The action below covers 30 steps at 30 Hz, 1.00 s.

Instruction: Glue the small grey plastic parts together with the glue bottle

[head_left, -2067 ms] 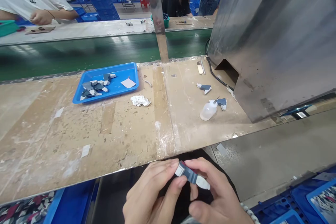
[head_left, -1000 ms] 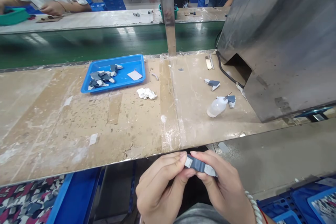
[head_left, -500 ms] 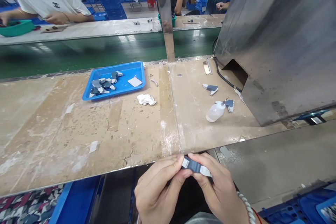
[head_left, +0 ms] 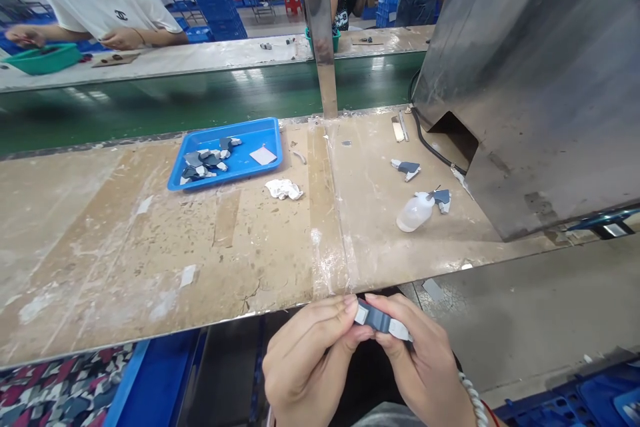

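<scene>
Both my hands hold one small dark blue and white piece (head_left: 381, 321) just below the near edge of the worn workbench (head_left: 150, 253). My left hand (head_left: 307, 360) pinches its left end between thumb and fingers. My right hand (head_left: 425, 363) pinches its right end, with a white bead bracelet on the wrist. On the bench, a blue tray (head_left: 260, 137) holds several similar grey and blue pieces (head_left: 206, 161) and a white card. Two more such pieces lie at the right: one (head_left: 407, 168) alone, one (head_left: 442, 198) beside a small white squeeze bottle (head_left: 415, 213).
A crumpled white wad (head_left: 283, 189) lies below the tray. A large steel housing (head_left: 540, 80) fills the right, with a black cable (head_left: 430, 147) at its base. A steel post (head_left: 320, 33) stands behind the bench. Beyond a green conveyor (head_left: 175, 100), other people work at a far table. Blue crates sit below.
My hands keep hold of the same piece; they have shifted slightly and the view has drifted. Things on the bench stay put.
</scene>
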Tool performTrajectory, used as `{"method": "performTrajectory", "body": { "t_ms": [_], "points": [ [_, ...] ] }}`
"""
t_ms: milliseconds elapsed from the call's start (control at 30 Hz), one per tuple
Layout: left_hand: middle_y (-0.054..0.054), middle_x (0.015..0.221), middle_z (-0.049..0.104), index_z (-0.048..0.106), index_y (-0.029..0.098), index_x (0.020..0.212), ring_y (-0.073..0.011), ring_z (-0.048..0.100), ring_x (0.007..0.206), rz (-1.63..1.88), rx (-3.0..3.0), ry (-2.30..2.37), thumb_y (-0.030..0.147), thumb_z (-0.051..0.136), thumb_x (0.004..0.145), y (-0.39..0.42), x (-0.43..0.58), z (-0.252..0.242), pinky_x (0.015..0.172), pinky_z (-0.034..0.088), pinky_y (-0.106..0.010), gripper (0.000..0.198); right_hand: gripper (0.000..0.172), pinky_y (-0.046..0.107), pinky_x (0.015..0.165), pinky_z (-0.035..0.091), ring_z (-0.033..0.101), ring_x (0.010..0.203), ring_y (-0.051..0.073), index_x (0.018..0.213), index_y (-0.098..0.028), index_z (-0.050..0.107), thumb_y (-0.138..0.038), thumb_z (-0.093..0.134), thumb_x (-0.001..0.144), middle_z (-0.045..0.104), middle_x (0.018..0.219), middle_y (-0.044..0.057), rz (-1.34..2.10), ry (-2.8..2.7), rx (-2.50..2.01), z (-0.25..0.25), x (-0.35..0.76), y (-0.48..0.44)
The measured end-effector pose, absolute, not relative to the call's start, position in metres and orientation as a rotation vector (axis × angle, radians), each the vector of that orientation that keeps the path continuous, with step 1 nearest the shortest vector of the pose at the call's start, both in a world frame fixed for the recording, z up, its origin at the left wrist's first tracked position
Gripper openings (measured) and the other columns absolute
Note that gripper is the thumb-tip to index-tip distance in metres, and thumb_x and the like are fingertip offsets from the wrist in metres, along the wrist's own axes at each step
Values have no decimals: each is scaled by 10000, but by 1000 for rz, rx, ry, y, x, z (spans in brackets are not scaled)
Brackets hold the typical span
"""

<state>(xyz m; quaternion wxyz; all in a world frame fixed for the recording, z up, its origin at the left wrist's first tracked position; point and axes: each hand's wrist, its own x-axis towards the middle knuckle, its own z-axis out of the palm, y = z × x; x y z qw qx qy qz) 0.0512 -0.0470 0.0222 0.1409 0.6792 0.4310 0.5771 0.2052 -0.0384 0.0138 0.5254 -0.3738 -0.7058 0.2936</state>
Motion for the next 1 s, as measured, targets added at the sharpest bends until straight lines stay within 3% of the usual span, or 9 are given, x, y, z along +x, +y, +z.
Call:
{"method": "performTrajectory", "body": {
  "t_ms": [267, 367, 467, 600, 833, 1000],
  "points": [
    [3, 925, 737, 727, 136, 966, -133, 722, 895, 1693, 1913, 1148, -6, 770, 805, -46, 47, 22, 802, 619, -240, 219, 261, 174, 696, 539, 634, 749, 105, 1265, -203, 605, -258, 503, 1031, 703, 919, 36, 801, -1736, -805, 15, 212, -35],
    [-30, 1064, 730, 725, 151, 1042, -137, 722, 946, 1627, 1959, 1151, 47, 773, 826, -45, 42, 18, 802, 625, -227, 244, 246, 183, 659, 522, 606, 703, 106, 1241, -227, 621, -282, 518, 1025, 671, 860, 15, 912, -1741, -793, 10, 218, -32],
    [-67, 1188, 721, 708, 154, 1108, -178, 725, 1029, 1541, 2010, 1093, 61, 759, 845, -44, 39, 17, 874, 634, -281, 283, 243, 203, 671, 526, 617, 713, 118, 1238, -254, 617, -316, 515, 1026, 665, 850, 11, 985, -1738, -780, 7, 224, -29],
    [-39, 1059, 768, 714, 150, 1073, -173, 745, 970, 1587, 1954, 980, 43, 748, 849, -42, 40, 19, 855, 638, -288, 251, 248, 226, 674, 539, 634, 720, 133, 1238, -241, 599, -333, 501, 1029, 679, 869, 28, 1006, -1778, -733, 11, 226, -27],
    [-17, 1080, 779, 742, 215, 1098, -173, 756, 949, 1665, 1787, 1019, 56, 739, 859, -46, 41, 14, 851, 647, -288, 287, 271, 218, 673, 574, 674, 716, 131, 1191, -255, 535, -432, 569, 988, 678, 897, 24, 1018, -1693, -817, 9, 222, -35],
    [-4, 1112, 775, 743, 257, 1132, -192, 747, 988, 1744, 1780, 1146, -13, 740, 814, -52, 33, 6, 870, 644, -310, 417, 219, 230, 715, 575, 660, 726, 126, 1232, -275, 525, -337, 511, 1023, 657, 791, -7, 1118, -1624, -816, 2, 225, -38]
  ]
}}
